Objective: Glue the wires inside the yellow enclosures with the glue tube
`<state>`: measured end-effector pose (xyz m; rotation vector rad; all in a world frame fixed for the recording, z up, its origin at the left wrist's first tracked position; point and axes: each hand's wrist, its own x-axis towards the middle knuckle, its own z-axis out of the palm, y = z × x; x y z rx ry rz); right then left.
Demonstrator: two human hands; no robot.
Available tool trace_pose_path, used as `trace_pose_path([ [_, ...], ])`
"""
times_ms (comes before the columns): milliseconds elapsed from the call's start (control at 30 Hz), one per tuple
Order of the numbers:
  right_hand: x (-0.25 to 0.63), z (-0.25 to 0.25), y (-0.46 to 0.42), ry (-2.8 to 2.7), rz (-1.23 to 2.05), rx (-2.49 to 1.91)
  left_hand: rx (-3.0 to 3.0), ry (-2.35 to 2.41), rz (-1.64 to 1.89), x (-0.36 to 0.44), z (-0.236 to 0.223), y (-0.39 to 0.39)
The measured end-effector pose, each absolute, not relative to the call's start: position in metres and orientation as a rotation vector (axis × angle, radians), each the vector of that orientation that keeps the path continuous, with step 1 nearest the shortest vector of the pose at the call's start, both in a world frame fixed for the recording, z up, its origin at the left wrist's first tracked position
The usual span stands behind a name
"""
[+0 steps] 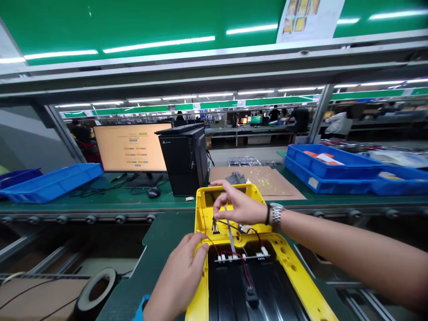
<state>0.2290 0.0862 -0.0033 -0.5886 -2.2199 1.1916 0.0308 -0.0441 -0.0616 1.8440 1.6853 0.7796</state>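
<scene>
A yellow plastic housing [304, 285] lies opened out in front of me, its yellow cover half [257, 192] tilted up at the far end. My left hand [182, 272] grips the left edge of the housing, thumb on top. Over the cover half, my right hand [239, 206] pinches a thin black wire lead [214, 224] between thumb and forefinger, the other fingers raised. A grey flat cable [230, 232] and thin red wires [245, 267] run to a circuit board [239, 257] with white connectors. Below the board is a black inner panel [227, 294].
Beyond the housing stand a black computer tower [183, 162], a lit monitor [132, 147] and a mouse [154, 192]. Blue bins [331, 178] are at the right, another blue tray [53, 183] at the left. A cardboard sheet [281, 189] lies behind. A tape roll [96, 290] sits lower left.
</scene>
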Motion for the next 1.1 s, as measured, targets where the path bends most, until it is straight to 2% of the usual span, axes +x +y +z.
trace_pose_path([
  [533,0.198,-0.05,0.118,-2.51,1.454,-0.46,1.874,1.71,0.817,0.03,-0.058,-0.037],
  [1100,0.189,-0.065,0.123,-2.427,1.133,-0.388,1.897,1.68,0.775,0.028,-0.066,-0.034],
])
